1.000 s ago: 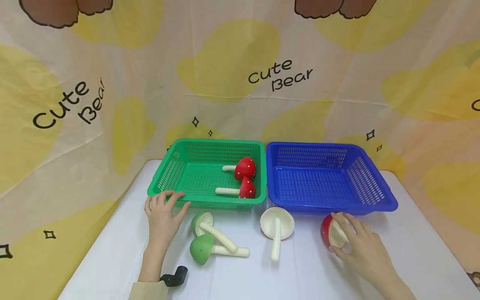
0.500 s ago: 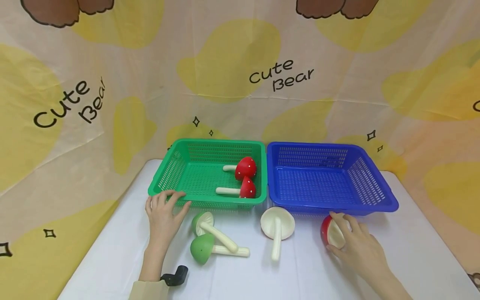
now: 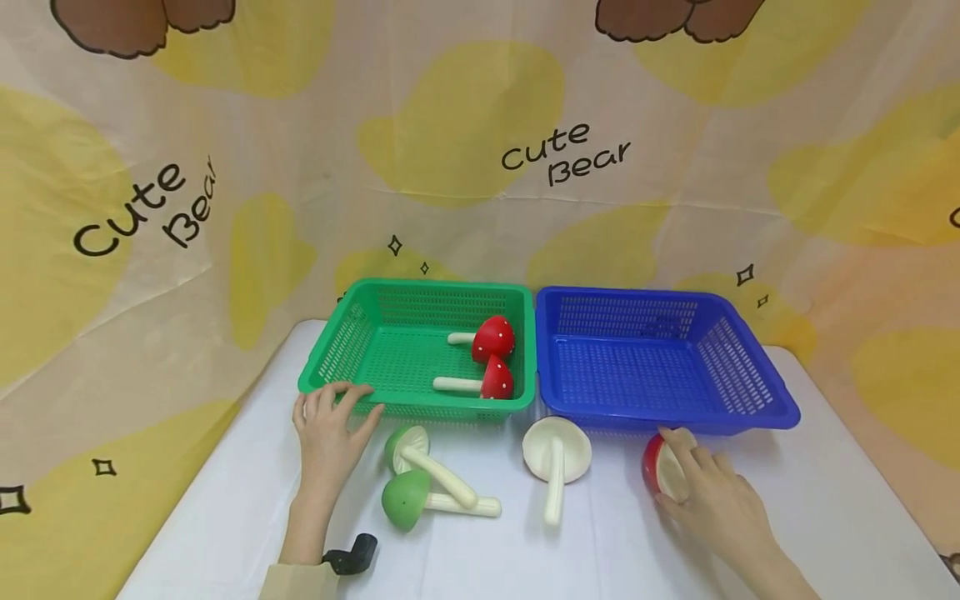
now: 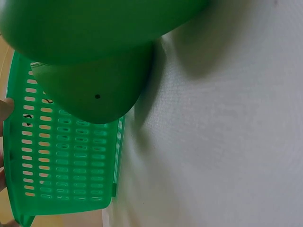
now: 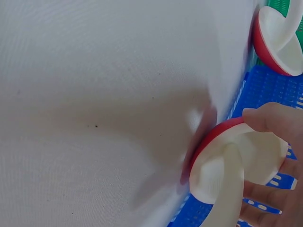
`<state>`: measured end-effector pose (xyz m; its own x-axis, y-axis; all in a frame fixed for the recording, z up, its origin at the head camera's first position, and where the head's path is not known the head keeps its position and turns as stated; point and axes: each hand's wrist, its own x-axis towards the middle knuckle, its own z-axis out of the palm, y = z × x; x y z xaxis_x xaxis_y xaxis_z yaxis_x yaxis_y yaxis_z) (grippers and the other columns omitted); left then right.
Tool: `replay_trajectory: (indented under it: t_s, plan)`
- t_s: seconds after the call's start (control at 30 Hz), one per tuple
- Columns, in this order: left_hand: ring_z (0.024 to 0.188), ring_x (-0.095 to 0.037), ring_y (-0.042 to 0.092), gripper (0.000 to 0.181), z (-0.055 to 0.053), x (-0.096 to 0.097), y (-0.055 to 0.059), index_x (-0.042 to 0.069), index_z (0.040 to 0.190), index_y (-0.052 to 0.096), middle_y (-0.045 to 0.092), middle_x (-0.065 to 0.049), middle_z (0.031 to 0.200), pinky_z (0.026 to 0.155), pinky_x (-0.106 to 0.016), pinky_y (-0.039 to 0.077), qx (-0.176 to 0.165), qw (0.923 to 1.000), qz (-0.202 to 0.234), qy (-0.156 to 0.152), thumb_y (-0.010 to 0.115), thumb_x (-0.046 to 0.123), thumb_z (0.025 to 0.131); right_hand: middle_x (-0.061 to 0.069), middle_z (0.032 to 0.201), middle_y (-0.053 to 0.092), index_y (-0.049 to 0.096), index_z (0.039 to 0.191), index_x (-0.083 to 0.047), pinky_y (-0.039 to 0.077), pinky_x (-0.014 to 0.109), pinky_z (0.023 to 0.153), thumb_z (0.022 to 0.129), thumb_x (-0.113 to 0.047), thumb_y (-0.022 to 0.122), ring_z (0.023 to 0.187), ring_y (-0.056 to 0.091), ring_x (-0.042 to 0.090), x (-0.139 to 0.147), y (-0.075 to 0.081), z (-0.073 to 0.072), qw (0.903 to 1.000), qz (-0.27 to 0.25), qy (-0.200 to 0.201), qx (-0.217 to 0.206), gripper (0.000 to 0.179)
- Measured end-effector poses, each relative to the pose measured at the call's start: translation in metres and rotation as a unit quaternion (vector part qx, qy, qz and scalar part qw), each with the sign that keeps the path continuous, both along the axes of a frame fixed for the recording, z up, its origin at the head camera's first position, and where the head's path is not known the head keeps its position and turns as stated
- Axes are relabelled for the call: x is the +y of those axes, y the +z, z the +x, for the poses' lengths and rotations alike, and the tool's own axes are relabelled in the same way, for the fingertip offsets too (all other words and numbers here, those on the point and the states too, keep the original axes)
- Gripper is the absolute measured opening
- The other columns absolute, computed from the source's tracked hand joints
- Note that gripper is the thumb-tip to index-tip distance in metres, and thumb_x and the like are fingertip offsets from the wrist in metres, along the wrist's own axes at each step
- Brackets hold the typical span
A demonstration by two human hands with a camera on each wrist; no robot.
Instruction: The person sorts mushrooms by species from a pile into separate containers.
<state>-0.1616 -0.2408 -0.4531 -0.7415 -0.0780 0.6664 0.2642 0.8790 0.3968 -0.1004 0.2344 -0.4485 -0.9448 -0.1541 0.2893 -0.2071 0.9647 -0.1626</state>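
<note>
My left hand point(image 3: 327, 437) holds the front left rim of the green basket point(image 3: 412, 406), thumb outside and fingers over the edge. Two red toy mushrooms, one behind point(image 3: 493, 337) and one in front point(image 3: 497, 379), lie inside that basket. My right hand point(image 3: 716, 496) grips the cap of another red toy mushroom point(image 5: 208, 175) on the table before the blue basket point(image 3: 667, 417); its stem shows in the right wrist view. Between the hands, two green toy mushrooms, one behind point(image 3: 435, 475) and one in front point(image 3: 405, 500), lie crossed. Beside them a toy mushroom point(image 3: 555, 458) shows its pale underside.
The two baskets stand side by side at the back of the white table point(image 3: 480, 567). A printed cloth point(image 3: 450, 125) hangs behind them. A black device point(image 3: 352, 557) is strapped to my left wrist.
My right hand has shifted slightly left and its fingers sit a little differently on the red mushroom cap. My left hand stays on the green basket's rim.
</note>
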Motion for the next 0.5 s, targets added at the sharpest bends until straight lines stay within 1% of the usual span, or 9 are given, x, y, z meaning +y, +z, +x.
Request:
replay_trajectory:
  t_s: [0.13, 0.33, 0.37, 0.5]
  plan:
    - [0.107, -0.038, 0.047, 0.029, 0.0005, 0.0012, 0.0003, 0.012, 0.100, 0.069, 0.059, -0.015, 0.107, 0.107, -0.068, 0.017, 0.000, 1.0000, 0.000, -0.001, 0.081, 0.020, 0.075, 0.018, 0.110, 0.064, 0.039, 0.141, -0.020, 0.051, 0.050, 0.063, 0.066, -0.027, 0.084, 0.092, 0.058, 0.035, 0.0021, 0.0015, 0.0023, 0.9999, -0.004, -0.003, -0.013, 0.088]
    - [0.108, -0.038, 0.048, 0.030, 0.0007, 0.0006, 0.0003, 0.012, 0.101, 0.069, 0.060, -0.015, 0.107, 0.108, -0.067, 0.017, -0.002, 1.0000, -0.003, 0.004, 0.081, 0.020, 0.075, 0.021, 0.117, 0.062, 0.034, 0.147, -0.017, 0.052, 0.054, 0.071, 0.070, -0.027, 0.082, 0.097, 0.058, 0.036, 0.0066, 0.0049, 0.0070, 0.9988, -0.012, -0.005, -0.048, 0.091]
    - [0.107, -0.038, 0.048, 0.030, 0.0008, 0.0006, 0.0005, 0.012, 0.100, 0.069, 0.060, -0.015, 0.107, 0.107, -0.067, 0.018, -0.001, 1.0000, -0.003, 0.004, 0.081, 0.020, 0.075, 0.022, 0.120, 0.062, 0.033, 0.148, -0.017, 0.053, 0.055, 0.071, 0.070, -0.027, 0.081, 0.097, 0.058, 0.037, 0.0075, 0.0057, 0.0076, 0.9983, -0.015, -0.006, -0.056, 0.092]
    - [0.107, -0.038, 0.048, 0.029, 0.0005, 0.0005, 0.0005, 0.012, 0.100, 0.069, 0.060, -0.016, 0.107, 0.107, -0.068, 0.017, 0.002, 1.0000, -0.001, 0.003, 0.081, 0.020, 0.075, 0.018, 0.116, 0.064, 0.030, 0.150, -0.019, 0.053, 0.055, 0.070, 0.073, -0.027, 0.080, 0.096, 0.059, 0.035, 0.0094, 0.0100, 0.0091, 0.9972, -0.033, -0.006, -0.068, 0.093]
